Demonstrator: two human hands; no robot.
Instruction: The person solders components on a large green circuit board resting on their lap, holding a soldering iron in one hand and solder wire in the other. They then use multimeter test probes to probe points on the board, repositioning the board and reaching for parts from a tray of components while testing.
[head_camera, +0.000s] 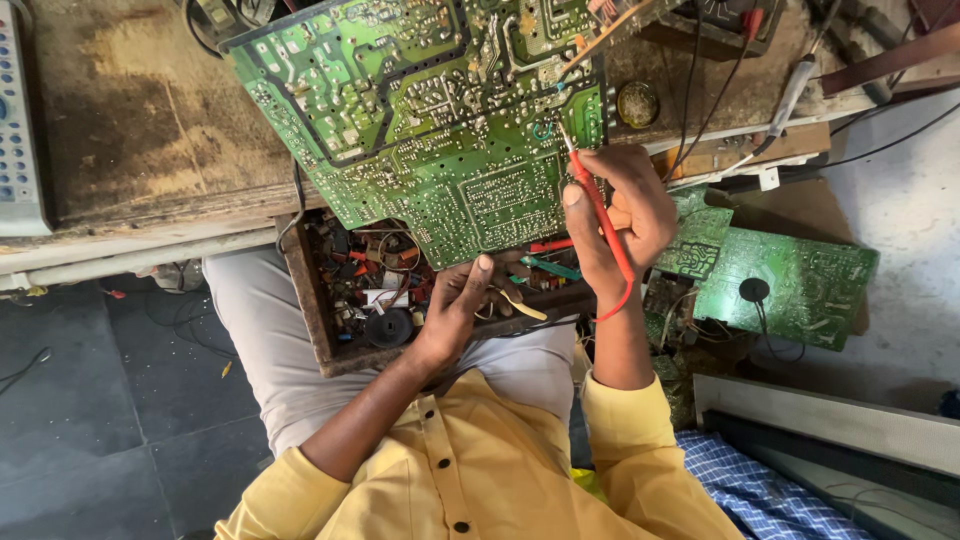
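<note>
Over your lap, a large green circuit board (430, 120) leans from the worn wooden bench (140, 130), its lower edge gripped by your left hand (455, 305) above an open drawer of loose parts (375, 290). Your right hand (615, 215) clenches a red test probe (598, 215), tip touching the board's right edge. Smaller green boards (785, 285) lie just right of your wrist; a grey remote (18, 130) sits far left.

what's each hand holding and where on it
The right hand pinches a red test probe along its upper shaft, near the tip. The left hand props the green circuit board at its lower edge.
</note>
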